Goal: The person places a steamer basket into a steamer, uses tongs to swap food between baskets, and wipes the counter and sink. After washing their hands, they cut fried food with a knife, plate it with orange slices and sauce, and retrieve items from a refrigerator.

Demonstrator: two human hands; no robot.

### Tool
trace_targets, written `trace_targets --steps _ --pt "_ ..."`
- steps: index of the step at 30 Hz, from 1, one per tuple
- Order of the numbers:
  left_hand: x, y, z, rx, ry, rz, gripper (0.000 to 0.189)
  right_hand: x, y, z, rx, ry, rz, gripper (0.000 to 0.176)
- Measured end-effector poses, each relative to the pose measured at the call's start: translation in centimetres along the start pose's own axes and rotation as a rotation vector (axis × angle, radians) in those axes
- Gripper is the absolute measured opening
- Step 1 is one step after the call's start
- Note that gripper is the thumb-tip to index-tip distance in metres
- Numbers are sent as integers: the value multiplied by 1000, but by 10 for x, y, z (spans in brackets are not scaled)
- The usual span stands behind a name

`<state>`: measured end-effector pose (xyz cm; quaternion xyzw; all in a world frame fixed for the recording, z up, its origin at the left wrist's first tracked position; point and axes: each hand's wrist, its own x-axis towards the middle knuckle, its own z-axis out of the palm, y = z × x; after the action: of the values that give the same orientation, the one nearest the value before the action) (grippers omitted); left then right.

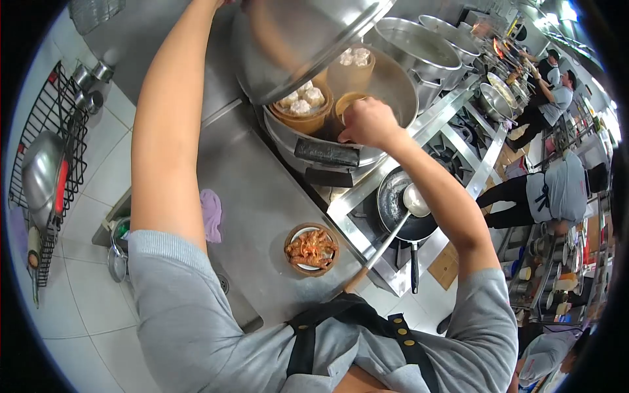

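Through my remote feed I saw a silvery lid, tan baskets, off-white dumplings, orange-red food, a lilac cloth, a red handle, grey sleeves and black straps with brass-coloured studs.

Photographed inside a busy-looking commercial kitchen, walled at left with pale tile and hung there with a black wire rack. Fitted with a stainless-steel counter beside a metal-framed range, floored in light tile, lined at right with crowded shelving, and lit by bright white lights at the far end.
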<state>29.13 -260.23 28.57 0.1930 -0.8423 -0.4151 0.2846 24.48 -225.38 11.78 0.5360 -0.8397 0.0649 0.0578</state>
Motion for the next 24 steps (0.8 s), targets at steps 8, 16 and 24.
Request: trace_targets --steps 8,16,24 --pt "-11 0 -12 -9 64 -9 35 17 27 5 -151 26 124 18" --pt "-25 14 -9 -26 59 -59 35 34 103 -18 -215 171 260 22" --pt "-15 11 -11 6 12 -92 35 -133 59 -172 462 746 447 14"
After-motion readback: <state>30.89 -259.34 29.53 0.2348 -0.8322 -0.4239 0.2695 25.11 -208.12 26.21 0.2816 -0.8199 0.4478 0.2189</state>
